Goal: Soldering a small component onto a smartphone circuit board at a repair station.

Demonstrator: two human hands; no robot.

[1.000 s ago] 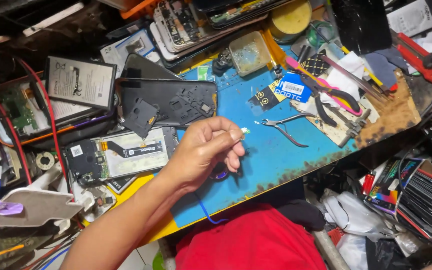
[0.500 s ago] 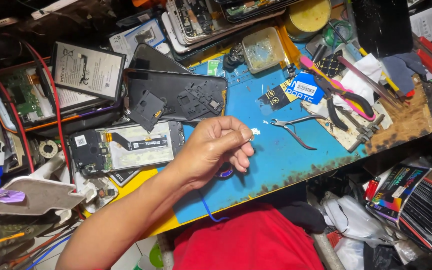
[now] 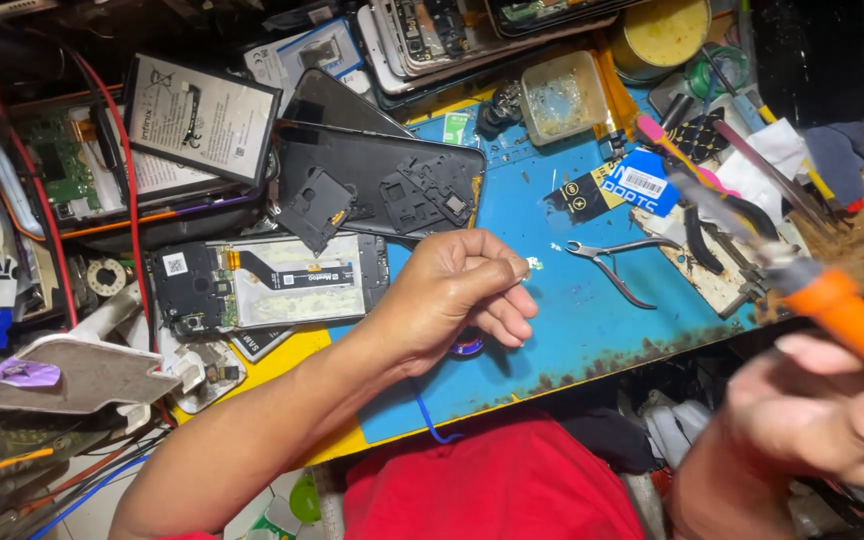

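1. Pinching a tiny pale component (image 3: 534, 264) between thumb and forefinger, the left hand (image 3: 457, 300) hovers over the middle of the blue mat (image 3: 592, 330); the other fingers (image 3: 512, 318) curl loosely under the palm.
2. Low at the right edge, the right hand (image 3: 822, 415) is blurred; its fingers are closed around an orange-handled tool (image 3: 832, 305), whose thin shaft slants up and to the left over the surface.
3. Just right of the pinched component, small metal nippers (image 3: 612, 262) lie on the mat with their handles spread.
4. Left of the left hand sits an opened phone (image 3: 267, 285) with its board and a pale shield plate showing, touching the mat's left side.
5. Farther off, a black back cover (image 3: 382, 185) lies with loose black plastic pieces on it, and a flat battery (image 3: 202, 118) rests tilted to its left.
6. On the far side of the mat stand a clear plastic tub (image 3: 562, 98) and, just to its right, a round yellow tin (image 3: 667, 30).
7. A red garment (image 3: 492, 485) shows at the near edge, below the mat.
8. A white lamp head (image 3: 77, 372) lies at the near left among red cables.
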